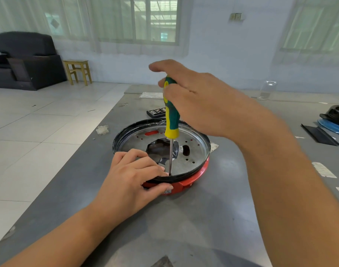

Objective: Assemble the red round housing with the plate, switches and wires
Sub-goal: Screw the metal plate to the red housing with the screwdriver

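The red round housing (193, 179) lies on the grey table with a shiny metal plate (195, 149) seated in it, ringed by a black rim. My left hand (134, 176) grips the near left edge of the housing, fingers over the rim and thumb on the red side. My right hand (199, 101) holds a green and yellow screwdriver (171, 120) upright. Its shaft tip rests on the plate near the front rim, right beside my left fingertips. A dark opening shows in the plate's centre. No switches or wires are visible.
A black bit case (155, 112) lies behind the housing. Black and blue parts (333, 120) and a black strip (319, 134) sit at the table's right. The table's left edge (99, 130) drops to a tiled floor with a stool (78, 71) and sofa (24, 58).
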{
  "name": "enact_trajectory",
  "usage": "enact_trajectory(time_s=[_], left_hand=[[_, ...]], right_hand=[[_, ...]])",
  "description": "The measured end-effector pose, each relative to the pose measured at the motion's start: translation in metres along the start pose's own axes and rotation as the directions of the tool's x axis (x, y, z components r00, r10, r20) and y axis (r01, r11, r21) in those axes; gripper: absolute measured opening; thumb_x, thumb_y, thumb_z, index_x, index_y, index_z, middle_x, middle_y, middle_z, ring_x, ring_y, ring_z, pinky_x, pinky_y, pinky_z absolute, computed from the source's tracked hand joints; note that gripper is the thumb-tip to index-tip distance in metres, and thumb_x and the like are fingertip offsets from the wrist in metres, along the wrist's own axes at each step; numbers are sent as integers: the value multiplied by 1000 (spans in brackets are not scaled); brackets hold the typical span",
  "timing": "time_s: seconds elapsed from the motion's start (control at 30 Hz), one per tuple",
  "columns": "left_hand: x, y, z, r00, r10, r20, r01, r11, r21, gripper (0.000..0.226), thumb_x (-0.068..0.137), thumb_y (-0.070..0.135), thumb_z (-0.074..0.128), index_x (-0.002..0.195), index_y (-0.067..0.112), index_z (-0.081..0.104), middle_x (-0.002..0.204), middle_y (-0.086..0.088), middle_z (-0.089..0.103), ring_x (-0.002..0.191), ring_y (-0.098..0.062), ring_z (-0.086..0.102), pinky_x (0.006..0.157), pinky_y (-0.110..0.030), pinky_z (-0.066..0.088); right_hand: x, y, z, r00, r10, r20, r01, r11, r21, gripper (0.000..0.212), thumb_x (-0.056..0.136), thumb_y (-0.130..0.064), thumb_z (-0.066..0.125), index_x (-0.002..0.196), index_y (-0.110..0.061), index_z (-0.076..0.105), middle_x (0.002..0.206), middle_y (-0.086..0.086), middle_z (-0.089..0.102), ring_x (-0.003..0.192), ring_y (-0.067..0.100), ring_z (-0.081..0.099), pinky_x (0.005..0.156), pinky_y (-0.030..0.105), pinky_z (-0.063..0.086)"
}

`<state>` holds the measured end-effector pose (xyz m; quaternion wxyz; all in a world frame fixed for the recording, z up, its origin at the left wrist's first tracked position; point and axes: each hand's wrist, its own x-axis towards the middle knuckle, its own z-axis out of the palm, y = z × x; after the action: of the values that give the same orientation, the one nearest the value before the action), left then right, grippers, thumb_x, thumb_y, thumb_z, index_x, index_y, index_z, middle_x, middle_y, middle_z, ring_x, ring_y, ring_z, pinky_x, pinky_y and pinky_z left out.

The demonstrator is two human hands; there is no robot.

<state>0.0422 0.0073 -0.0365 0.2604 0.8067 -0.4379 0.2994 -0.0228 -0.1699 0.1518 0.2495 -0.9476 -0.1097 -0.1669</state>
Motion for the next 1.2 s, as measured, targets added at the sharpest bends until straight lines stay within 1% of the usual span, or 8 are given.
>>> enact_trajectory(time_s=[0.1, 0.27, 0.37, 0.5, 0.67, 0.97, 1.1, 1.2], left_hand=[[1, 1, 0, 1000, -3, 8, 3, 1000, -6, 38, 88, 69, 60, 94, 38, 81, 98, 24, 73, 104, -12, 60, 89, -40, 39], [1, 3, -2, 1000, -10, 11, 10, 1000, -4, 38, 87, 68, 61, 94, 37, 82, 97, 25, 73, 102, -13, 62, 89, -40, 40], [1, 3, -2, 1000, -7, 16, 6, 1000, 8, 39, 88, 68, 60, 93, 36, 82, 97, 24, 73, 103, -13, 62, 89, -39, 39], [1, 3, -2, 1000, -9, 15, 9, 1000, 5, 38, 88, 67, 60, 94, 37, 82, 97, 24, 73, 103, -13, 61, 89, -40, 39], [1, 3, -2, 1000, -10, 14, 10, 1000, 0, 37, 87, 67, 61, 94, 37, 82, 97, 24, 73, 103, -12, 61, 88, -39, 39], [0, 2, -1, 1000, -14, 21, 13, 1000, 13, 37, 88, 68, 61, 93, 39, 81, 97, 25, 73, 104, -11, 61, 90, -39, 39], [0, 2, -1, 1000, -9, 14, 9, 1000, 11, 37, 88, 69, 61, 94, 39, 81, 97, 25, 73, 103, -10, 61, 90, -37, 38], [0, 1, 1, 1000, -7, 0, 7, 1000, 5, 36, 87, 68, 62, 94, 39, 81, 97, 25, 73, 102, -10, 61, 90, -38, 39]], right_hand=[[-3, 0, -10, 999, -32, 12, 32, 999, 4, 39, 104, -37, 48, 141, -47, 51, 111, -20, 60, 105, 8, 64, 96, 33, 53], [-5, 1, -4, 977, -38, -208, -49, 915, -401, 38, 100, -63, 42, 93, -29, 58, 71, -5, 56, 68, 19, 59, 58, 34, 46], [-8, 2, -7, 995, 31, -97, -52, 972, -229, 29, 105, -50, 34, 118, -39, 58, 87, -8, 64, 71, 9, 58, 59, 29, 40], [-13, 1, -19, 998, 3, 60, -4, 1000, 17, 41, 103, -35, 46, 142, -48, 49, 123, -16, 66, 105, 8, 66, 94, 31, 53], [-9, -1, -6, 982, -64, -177, 24, 975, -219, 35, 95, -64, 51, 90, -30, 57, 69, -3, 61, 64, 13, 60, 55, 34, 44], [-3, 2, -6, 999, 30, -28, -29, 999, 43, 40, 102, -38, 46, 142, -45, 49, 113, -15, 66, 97, 10, 68, 87, 35, 58], [-4, 9, -5, 974, 8, -226, -43, 987, -152, 16, 98, -47, 55, 102, -35, 65, 78, -5, 65, 71, 14, 68, 67, 37, 59], [-4, 12, -3, 958, 32, -287, -150, 904, -399, 33, 98, -59, 44, 94, -29, 57, 73, -1, 58, 71, 24, 60, 60, 34, 46]])
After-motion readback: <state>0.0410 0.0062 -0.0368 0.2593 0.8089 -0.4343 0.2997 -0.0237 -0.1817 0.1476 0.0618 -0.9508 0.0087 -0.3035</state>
